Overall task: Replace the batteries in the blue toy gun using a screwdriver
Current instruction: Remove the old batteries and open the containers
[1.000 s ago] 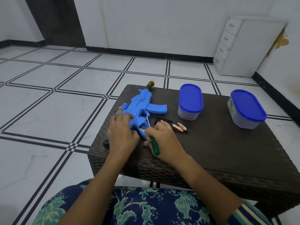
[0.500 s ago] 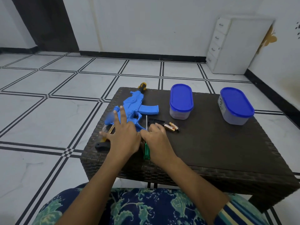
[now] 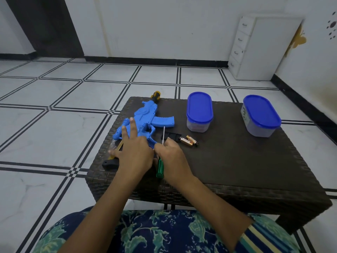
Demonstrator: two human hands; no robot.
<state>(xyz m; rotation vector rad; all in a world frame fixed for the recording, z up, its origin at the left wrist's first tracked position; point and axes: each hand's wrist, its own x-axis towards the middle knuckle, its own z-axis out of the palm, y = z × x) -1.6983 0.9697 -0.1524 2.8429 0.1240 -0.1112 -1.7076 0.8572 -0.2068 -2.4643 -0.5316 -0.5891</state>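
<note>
The blue toy gun [image 3: 145,116] lies on its side at the left of the dark wicker table [image 3: 237,161], its yellow-black muzzle at the far edge. My left hand [image 3: 134,150] lies flat over the gun's rear with fingers spread and straight. My right hand [image 3: 170,157] grips a green-handled screwdriver [image 3: 160,168], whose thin shaft points away from me, beside the gun's grip. Two gold batteries [image 3: 188,140] lie to the right of the black battery cover [image 3: 173,136].
Two clear containers with blue lids stand at the table's far side, one in the middle [image 3: 199,110] and one at the right [image 3: 260,114]. A small black part [image 3: 109,164] and a yellowish packet [image 3: 116,147] lie at the table's left edge. A white drawer unit [image 3: 255,48] stands by the wall.
My left hand opened from curled on the gun's rear to flat with spread fingers. The screwdriver tip came away from the gun, and its shaft now points away from me.
</note>
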